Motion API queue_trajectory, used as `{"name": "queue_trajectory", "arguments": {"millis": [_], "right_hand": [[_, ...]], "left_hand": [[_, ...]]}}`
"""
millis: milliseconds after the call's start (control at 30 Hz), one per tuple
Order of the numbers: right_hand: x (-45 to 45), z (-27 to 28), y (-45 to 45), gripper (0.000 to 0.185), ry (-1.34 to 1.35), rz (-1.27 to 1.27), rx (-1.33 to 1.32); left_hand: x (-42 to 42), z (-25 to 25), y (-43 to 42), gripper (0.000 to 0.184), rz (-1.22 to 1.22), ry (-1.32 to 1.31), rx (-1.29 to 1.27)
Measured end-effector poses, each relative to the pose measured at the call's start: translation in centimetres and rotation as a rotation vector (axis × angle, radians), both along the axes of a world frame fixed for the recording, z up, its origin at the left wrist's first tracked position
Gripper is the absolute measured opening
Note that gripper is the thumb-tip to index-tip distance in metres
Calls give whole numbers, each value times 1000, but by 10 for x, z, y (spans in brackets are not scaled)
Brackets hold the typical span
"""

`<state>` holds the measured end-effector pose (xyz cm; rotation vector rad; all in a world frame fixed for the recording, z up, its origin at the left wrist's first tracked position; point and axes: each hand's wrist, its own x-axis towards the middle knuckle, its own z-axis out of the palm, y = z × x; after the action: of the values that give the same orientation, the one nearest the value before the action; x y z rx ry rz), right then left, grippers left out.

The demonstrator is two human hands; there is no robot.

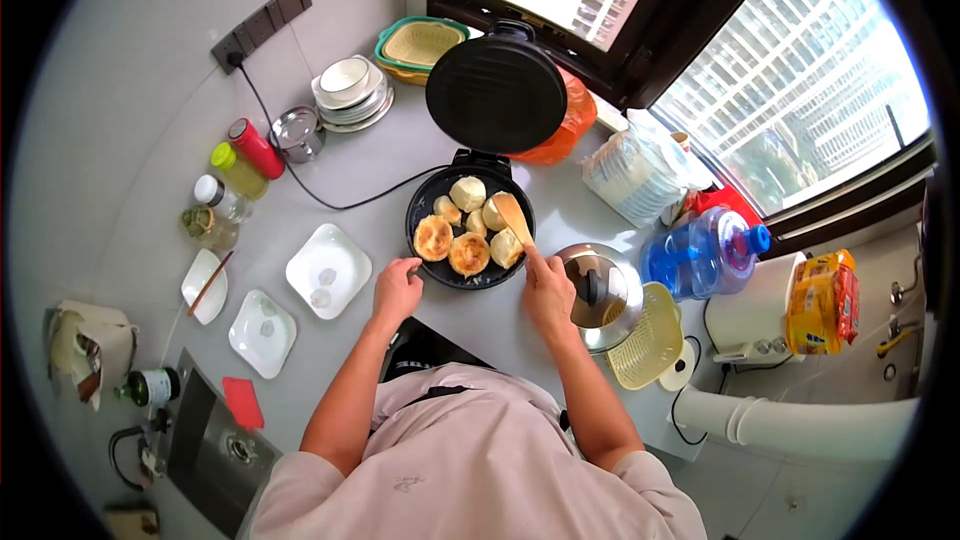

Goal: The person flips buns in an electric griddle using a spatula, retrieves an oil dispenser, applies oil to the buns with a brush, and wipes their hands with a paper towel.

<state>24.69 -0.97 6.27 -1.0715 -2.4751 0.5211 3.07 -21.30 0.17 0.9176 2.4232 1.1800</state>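
Observation:
A round black electric pan stands on the counter with its black lid raised behind it. Several pieces of dough lie inside; two at the front, one of them a browned bun, show golden tops, while the others look paler. My right hand grips the handle of a wooden spatula, whose blade rests among the pale pieces at the pan's right side. At the pan's lower left edge is my left hand, its fingers curled in; whether they pinch anything is too small to tell.
Left of the pan are a square white plate, a smaller dish and a power cord. To the right stand a steel lid, a yellow basket and a blue water bottle. A sink lies lower left.

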Motion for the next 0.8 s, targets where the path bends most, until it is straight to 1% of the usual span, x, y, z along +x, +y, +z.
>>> {"name": "queue_trajectory", "arguments": {"millis": [33, 100, 133, 200, 267, 333, 367, 433, 467, 533, 667, 733, 800], "right_hand": [[3, -2, -1, 35, 3, 17, -17], [7, -4, -1, 30, 137, 81, -199], [8, 2, -4, 29, 92, 83, -230], [9, -9, -2, 29, 84, 85, -252], [10, -24, 2, 29, 72, 83, -265], [7, -32, 6, 29, 223, 133, -272], [9, -34, 6, 29, 222, 135, -275], [5, -12, 9, 30, -3, 122, -232], [2, -9, 12, 30, 0, 121, -223], [-1, -8, 15, 31, -153, 165, -137], [-11, -9, 10, 33, -164, 133, -90], [-16, -7, 4, 38, 22, 106, -68], [-19, -4, -6, 38, 5, 92, -28]], "left_hand": [[8, 0, -5, 34, 17, 3, -17], [21, 3, -12, 35, 39, 38, -93], [27, 4, -14, 35, 47, 46, -108], [42, 6, -20, 33, 101, -22, -92], [53, 5, -26, 33, 111, -21, -102], [58, 7, -29, 34, 116, -23, -108], [60, 8, -30, 34, 129, -30, -116], [59, 10, -24, 34, 141, -35, -112], [56, 11, -19, 35, 137, -34, -91], [49, 13, -9, 35, 124, -34, -69], [35, 17, 5, 34, 79, -75, -40], [21, 13, 4, 34, 66, -87, -30], [8, 8, 0, 34, 27, -18, -32]]}}
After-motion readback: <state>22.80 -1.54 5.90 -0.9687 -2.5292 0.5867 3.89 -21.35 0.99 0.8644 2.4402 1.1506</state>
